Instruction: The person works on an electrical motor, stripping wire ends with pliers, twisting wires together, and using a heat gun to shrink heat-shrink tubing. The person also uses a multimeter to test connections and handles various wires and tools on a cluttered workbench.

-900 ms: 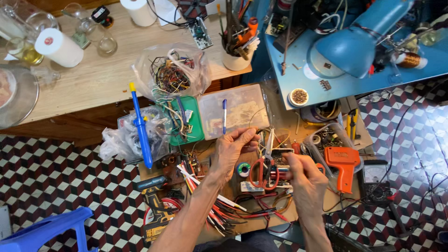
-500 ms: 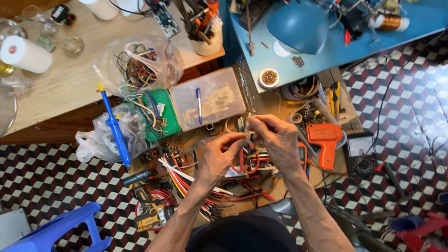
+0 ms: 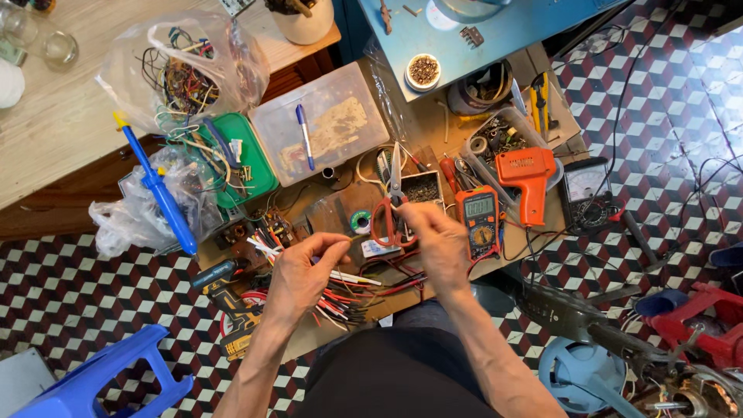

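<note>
The left hand [image 3: 306, 272] is a loose fist just left of the red scissors [image 3: 391, 213], fingers pinched; the right hand [image 3: 435, 241] is just under them, fingers pinched too; both arms are bare.

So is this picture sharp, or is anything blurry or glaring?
Head view: even, soft light, faint shadows; both hands, left and right, are slightly motion-blurred; the orange multimeter looks crisp; the clear plastic bag shows mild glare.
</note>
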